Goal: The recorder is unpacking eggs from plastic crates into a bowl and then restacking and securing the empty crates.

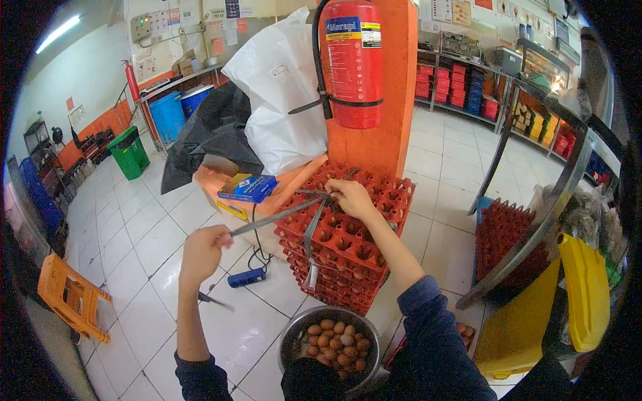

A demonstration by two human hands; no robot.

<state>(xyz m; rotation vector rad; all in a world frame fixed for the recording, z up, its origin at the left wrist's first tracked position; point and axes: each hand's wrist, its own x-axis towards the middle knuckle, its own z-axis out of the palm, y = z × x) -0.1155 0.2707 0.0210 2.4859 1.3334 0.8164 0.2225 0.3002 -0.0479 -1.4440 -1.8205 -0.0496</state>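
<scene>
A tall stack of red plastic egg trays [346, 235] stands before me on the tiled floor, with brown eggs showing between the layers. Grey plastic strapping [273, 219] runs over the top tray and down its near side. My left hand [204, 253] grips one length of it, drawn out taut to the left of the stack. Over the top tray, my right hand [350, 198] pinches the strapping where the strands meet. Close to my body sits a round metal bowl [286, 346] holding many brown eggs [336, 341].
A red fire extinguisher [353, 65] hangs on the orange pillar [401, 100] behind the stack. A blue-and-yellow box [248, 188] lies left of it, above a blue power strip [246, 277]. An orange stool [75, 298] stands left; a yellow bin [521, 321] and more trays [501, 240] stand right.
</scene>
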